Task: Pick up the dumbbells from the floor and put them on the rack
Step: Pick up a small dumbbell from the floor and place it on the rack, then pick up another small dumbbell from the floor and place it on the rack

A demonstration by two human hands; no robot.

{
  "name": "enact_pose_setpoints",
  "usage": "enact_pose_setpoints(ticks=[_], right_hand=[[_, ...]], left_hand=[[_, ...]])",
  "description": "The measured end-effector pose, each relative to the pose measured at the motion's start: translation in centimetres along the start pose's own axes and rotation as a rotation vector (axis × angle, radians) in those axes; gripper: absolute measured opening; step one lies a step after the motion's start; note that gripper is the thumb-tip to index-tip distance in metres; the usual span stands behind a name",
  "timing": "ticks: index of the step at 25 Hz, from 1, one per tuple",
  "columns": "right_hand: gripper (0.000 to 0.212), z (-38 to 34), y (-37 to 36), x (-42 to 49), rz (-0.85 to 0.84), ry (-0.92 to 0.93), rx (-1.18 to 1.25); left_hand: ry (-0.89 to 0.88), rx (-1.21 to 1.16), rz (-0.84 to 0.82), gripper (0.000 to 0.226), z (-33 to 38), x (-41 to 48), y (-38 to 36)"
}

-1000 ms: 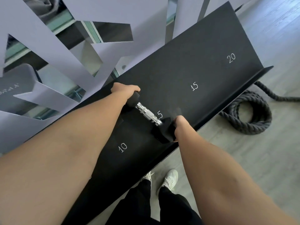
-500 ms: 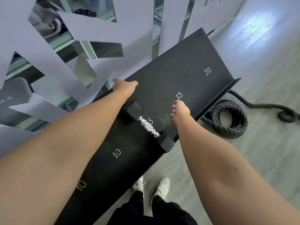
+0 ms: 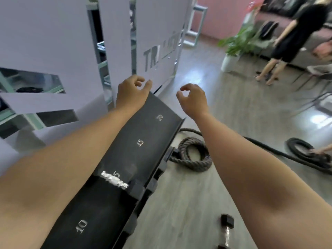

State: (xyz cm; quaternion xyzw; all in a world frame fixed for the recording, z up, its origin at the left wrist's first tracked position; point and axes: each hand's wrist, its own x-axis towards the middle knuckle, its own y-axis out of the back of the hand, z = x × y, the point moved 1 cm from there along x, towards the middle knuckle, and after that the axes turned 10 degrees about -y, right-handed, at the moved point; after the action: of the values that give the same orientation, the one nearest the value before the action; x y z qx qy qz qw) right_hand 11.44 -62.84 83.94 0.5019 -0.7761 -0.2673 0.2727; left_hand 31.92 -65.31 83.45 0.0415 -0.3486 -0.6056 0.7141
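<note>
The dumbbell on the rack point(image 3: 118, 181) is blurry, and the left arm point(image 3: 53, 177) covers its far end, so only the shiny bar and one black end show. The "5" painted on the rack point(image 3: 143, 123) beside it is smeared and hard to read. A second dumbbell on the floor point(image 3: 226, 229) is cut off by the bottom edge, so its lower end is out of sight. The right arm point(image 3: 251, 177) hides part of the coiled rope point(image 3: 192, 155). The grey letters on the wall point(image 3: 158, 54) are too fuzzy to read past "TR". A person in black point(image 3: 294, 33) is cut off at the top edge
</note>
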Motion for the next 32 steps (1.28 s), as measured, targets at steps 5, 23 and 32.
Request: enact_pose_setpoints(ticks=[5, 23, 32], right_hand=[[0.051, 10.1, 16.7, -2.2, 0.225, 0.238, -0.418], [0.030, 41.5, 35.9, -3.5, -0.036, 0.288, -0.258], [0.026, 46.8, 31.6, 5.2, -0.431, 0.294, -0.184]], left_hand=[[-0.374, 0.167, -0.091, 0.061, 12.9, -5.6, -8.2], [0.147, 0.030, -0.111, 0.038, 29.5, -27.9, -37.1], [0.705, -0.019, 0.197, 0.023, 26.3, -31.8, -45.3]])
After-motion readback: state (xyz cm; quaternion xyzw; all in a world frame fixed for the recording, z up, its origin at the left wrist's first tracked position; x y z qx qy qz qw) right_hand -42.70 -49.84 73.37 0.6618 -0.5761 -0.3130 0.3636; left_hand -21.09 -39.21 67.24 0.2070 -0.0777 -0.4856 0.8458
